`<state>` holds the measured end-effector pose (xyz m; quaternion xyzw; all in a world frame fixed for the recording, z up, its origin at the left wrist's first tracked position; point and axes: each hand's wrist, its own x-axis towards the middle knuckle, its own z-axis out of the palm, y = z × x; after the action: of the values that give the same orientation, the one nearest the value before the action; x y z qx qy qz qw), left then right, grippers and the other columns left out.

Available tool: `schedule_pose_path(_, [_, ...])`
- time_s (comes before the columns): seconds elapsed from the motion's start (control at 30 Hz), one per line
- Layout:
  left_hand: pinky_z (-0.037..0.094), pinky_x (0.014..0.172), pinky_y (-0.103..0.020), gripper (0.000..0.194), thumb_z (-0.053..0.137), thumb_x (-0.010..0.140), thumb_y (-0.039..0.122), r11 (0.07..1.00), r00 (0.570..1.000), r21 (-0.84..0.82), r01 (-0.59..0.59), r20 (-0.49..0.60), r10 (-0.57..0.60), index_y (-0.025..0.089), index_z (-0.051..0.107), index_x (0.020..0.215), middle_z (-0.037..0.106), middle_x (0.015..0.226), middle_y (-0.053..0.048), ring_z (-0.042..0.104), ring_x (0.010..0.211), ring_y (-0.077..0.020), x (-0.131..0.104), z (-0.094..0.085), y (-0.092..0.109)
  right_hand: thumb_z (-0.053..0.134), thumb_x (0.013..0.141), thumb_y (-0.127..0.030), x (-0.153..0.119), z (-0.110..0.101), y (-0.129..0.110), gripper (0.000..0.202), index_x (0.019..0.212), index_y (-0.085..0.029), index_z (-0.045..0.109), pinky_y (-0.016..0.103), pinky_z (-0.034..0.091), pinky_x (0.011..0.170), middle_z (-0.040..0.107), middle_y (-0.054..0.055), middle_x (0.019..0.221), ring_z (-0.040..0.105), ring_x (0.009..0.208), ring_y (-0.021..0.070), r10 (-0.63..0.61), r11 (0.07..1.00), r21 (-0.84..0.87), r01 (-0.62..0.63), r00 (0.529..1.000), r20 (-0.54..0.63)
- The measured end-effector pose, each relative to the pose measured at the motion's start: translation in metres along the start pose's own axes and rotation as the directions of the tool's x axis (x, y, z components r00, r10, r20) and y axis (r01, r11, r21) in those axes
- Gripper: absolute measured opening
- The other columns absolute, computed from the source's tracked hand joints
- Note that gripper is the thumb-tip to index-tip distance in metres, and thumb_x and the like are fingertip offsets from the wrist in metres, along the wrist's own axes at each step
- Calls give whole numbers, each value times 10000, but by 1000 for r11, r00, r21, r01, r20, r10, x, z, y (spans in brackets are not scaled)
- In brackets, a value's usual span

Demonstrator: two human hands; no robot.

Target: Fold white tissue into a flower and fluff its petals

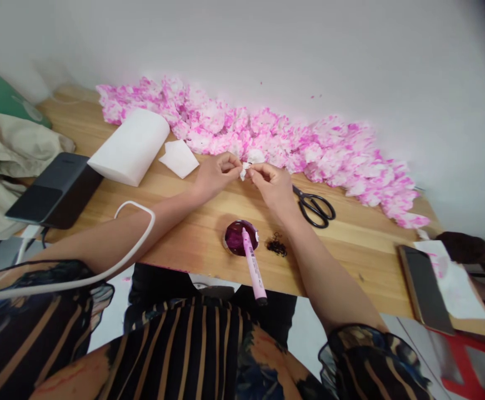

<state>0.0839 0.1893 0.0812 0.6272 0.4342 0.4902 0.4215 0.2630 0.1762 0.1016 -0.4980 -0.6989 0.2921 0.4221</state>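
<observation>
Near the middle of the wooden table, my left hand and my right hand meet over a small crumpled piece of white paper, each pinching a side of it. Just behind them runs a long heap of pink and white paper flowers. In front stands a small dish of dark purple liquid, with a pink marker leaning tip-first in it. Black-handled scissors lie to the right of my right hand, and small black ties lie beside the dish.
A stack of white paper and a loose white sheet lie left of my hands. A black box-like device is farther left, with a white cable crossing my left forearm. A phone lies at the right edge.
</observation>
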Motion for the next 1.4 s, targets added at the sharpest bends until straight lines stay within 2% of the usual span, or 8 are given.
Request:
schedule_pose_path(0.17, [505,733,-253,238,665,859,387,995,1000,95,30,-8,-29,164,611,797,722,785,-29,673,773,-151,-2,-1,8,617,879,-302,-1,2,-2,190,860,-196,774,289,452,680,761,19,791,638,693,155,-76,990,-118,76,997,5])
schedule_pose_path(0.4, [497,734,-252,129,628,840,272,984,1000,177,4,-7,-3,173,612,759,709,739,-10,659,754,-148,0,-3,5,596,892,-267,-1,3,2,196,902,-209,783,319,489,731,778,35,855,672,748,187,-115,967,-226,117,993,22])
schedule_pose_path(0.57, [506,746,-259,148,596,859,296,989,999,144,21,29,-26,173,617,778,724,774,-16,667,740,-143,0,-3,6,576,899,-259,-1,2,2,203,907,-212,774,316,492,730,781,33,873,677,766,189,-113,964,-240,117,993,31])
schedule_pose_path(0.7, [508,753,-268,217,618,869,373,984,997,170,50,51,-59,173,630,788,733,778,-21,668,737,-148,-1,-3,8,580,910,-251,-1,2,3,208,926,-203,782,310,461,692,772,42,841,656,725,184,-162,939,-301,167,986,42])
schedule_pose_path(0.93, [504,726,-252,116,604,838,264,967,1000,253,-3,29,-4,172,633,773,724,758,-13,665,751,-147,-1,-3,5,561,907,-200,-3,2,1,216,903,-205,776,304,414,685,762,37,811,633,710,174,-230,889,-388,243,970,79])
schedule_pose_path(1.07, [524,737,-244,113,618,831,262,984,999,176,12,31,-18,173,630,762,720,747,-9,675,767,-145,-1,-3,4,565,897,-213,-2,2,2,209,903,-207,774,303,435,703,770,35,830,648,734,177,-193,914,-351,202,979,62])
schedule_pose_path(1.23, [533,719,-234,124,625,837,254,996,996,-43,82,19,-82,165,603,753,700,728,-8,671,688,-117,0,-2,7,615,880,-307,0,0,3,190,872,-198,771,292,474,705,779,26,846,652,724,164,-50,989,-141,51,999,5])
schedule_pose_path(1.4, [541,735,-239,143,638,850,282,995,995,-41,89,43,-88,163,631,772,716,742,-13,684,702,-122,0,-1,6,610,878,-347,0,-1,-2,220,881,-198,772,288,493,704,789,27,871,667,752,166,-13,997,-72,13,1000,2])
